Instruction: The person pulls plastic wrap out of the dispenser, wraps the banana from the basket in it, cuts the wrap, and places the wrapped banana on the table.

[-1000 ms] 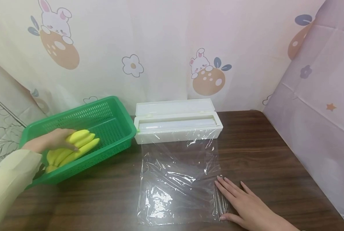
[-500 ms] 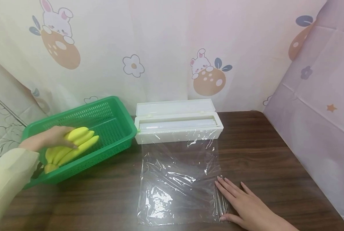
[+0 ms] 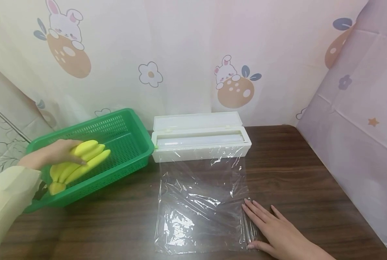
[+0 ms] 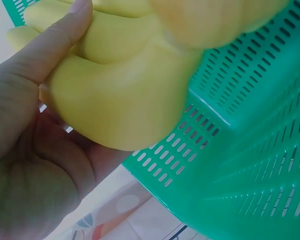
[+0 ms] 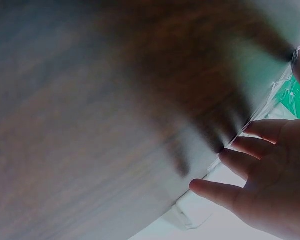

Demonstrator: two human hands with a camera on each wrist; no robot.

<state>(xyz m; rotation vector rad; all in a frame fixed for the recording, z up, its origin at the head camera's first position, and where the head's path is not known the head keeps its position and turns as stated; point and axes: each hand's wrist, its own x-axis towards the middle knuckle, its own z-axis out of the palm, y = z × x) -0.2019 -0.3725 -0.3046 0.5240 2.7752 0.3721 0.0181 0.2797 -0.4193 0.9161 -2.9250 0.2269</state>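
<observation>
Left hand: your fingers are clamped on the bananas, with the thumb across one side of the bunch and the rest of the hand on the other.
Bananas: in your left grip, tips pointing ahead of the fingers and stem end below them, inside the basket; whether they touch its floor, you cannot tell.
Basket: around and below your left fingers. Its near wall stands just beside the stem end, so a low pull could snag the stem and tip the basket.
Grip: it sits partway along the bunch, so the smooth stem end could swing down if your thumb slackens.
Right hand: fingers slightly apart, laid on the film's edge and holding nothing.
Film: mostly left of your right fingers, flat but wrinkled on the worktop. If they lift, the gathered edge could curl or cling to itself.
Box: ahead of your right fingers and to their left, the film running out of it. A sideways tug could skew both.
</observation>
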